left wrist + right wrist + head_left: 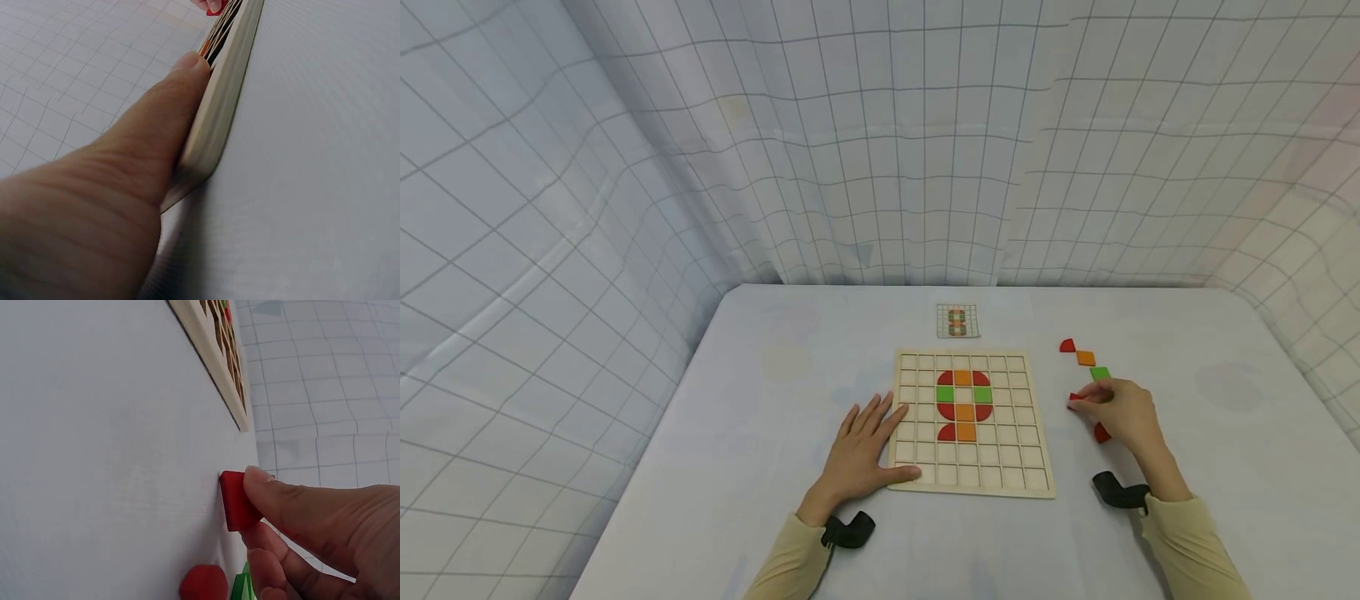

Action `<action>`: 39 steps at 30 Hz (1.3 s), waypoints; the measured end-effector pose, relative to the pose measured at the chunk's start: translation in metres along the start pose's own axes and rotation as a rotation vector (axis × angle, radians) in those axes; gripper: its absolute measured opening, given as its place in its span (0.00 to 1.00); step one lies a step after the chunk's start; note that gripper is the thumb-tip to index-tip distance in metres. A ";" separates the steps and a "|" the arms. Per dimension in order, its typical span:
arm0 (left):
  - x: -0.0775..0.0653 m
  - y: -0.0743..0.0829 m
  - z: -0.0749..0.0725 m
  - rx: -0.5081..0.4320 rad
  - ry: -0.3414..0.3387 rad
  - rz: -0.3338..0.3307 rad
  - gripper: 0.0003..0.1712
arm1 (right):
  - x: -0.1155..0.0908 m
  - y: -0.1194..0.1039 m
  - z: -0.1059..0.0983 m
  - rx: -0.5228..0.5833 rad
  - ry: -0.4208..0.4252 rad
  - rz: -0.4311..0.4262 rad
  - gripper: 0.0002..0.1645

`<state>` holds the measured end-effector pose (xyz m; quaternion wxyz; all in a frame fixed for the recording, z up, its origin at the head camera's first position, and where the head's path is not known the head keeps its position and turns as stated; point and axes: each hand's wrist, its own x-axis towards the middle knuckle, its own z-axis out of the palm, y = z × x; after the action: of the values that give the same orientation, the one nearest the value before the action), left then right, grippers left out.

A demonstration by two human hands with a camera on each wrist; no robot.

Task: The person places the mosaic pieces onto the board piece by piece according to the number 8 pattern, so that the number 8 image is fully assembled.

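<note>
A pale wooden grid board [925, 477] lies on the table, with red, orange and green pieces set in its middle cells. My left hand [859, 454] rests on the board's left edge, fingers spread and thumb along the lower left corner; the left wrist view shows the thumb [150, 119] against the rim. Right of the board, my right hand [1122, 412] pinches a red piece [236, 501] between thumb and fingers, close to the tabletop. Another red piece [1102, 433] lies beneath that hand, and a green piece [1100, 373] lies just beyond it.
A small pattern card [957, 321] lies behind the board, showing a similar coloured figure. Farther back on the right are a red quarter-round piece [1067, 345] and an orange square [1086, 358]. White grid-lined curtains [880, 150] stand around the table.
</note>
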<state>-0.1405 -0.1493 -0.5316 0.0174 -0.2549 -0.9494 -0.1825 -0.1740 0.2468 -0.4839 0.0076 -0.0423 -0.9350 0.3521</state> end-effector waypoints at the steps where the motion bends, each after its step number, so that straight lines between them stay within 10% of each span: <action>1: 0.000 0.000 0.000 -0.002 0.001 0.001 0.54 | 0.000 -0.001 0.000 0.011 -0.009 0.005 0.16; 24: 0.000 0.001 0.000 0.001 0.032 0.022 0.54 | -0.004 -0.048 0.041 0.257 -0.251 -0.125 0.13; 39: 0.000 0.000 0.001 0.008 -0.010 -0.006 0.55 | -0.005 -0.064 0.064 0.163 -0.328 -0.217 0.03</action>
<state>-0.1409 -0.1490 -0.5325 0.0130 -0.2531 -0.9510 -0.1773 -0.1762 0.1560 -0.4899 -0.1035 0.1174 -0.8913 0.4256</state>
